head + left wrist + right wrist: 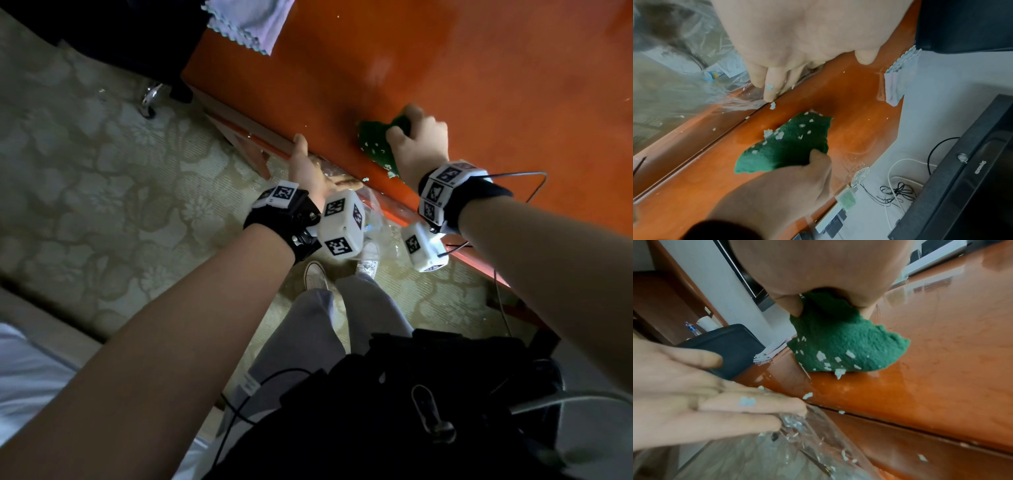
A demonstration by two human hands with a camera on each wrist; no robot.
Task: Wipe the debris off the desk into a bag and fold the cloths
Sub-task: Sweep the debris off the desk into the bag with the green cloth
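Note:
My right hand (pixel 419 144) grips a bunched green cloth (pixel 375 140) on the orange desk (pixel 479 78), close to its front edge. White crumbs (pixel 780 134) stick to the cloth (pixel 789 149) and a few lie along the edge (pixel 807 395). My left hand (pixel 313 168) presses the rim of a clear plastic bag (pixel 376 216) against the desk's edge with straight fingers, thumb on top. The bag (pixel 777 459) hangs below the edge with crumbs inside. A folded lavender cloth (pixel 250 24) lies at the desk's far left end. One crumb clings to a left finger (pixel 747 400).
A black chair (pixel 725 340) stands beyond the desk's left end, its wheel (pixel 150 101) on the patterned carpet. Behind the desk, cables (pixel 896 191) and a black monitor (pixel 962 162) sit by the wall. My feet (pixel 315 274) are below the bag.

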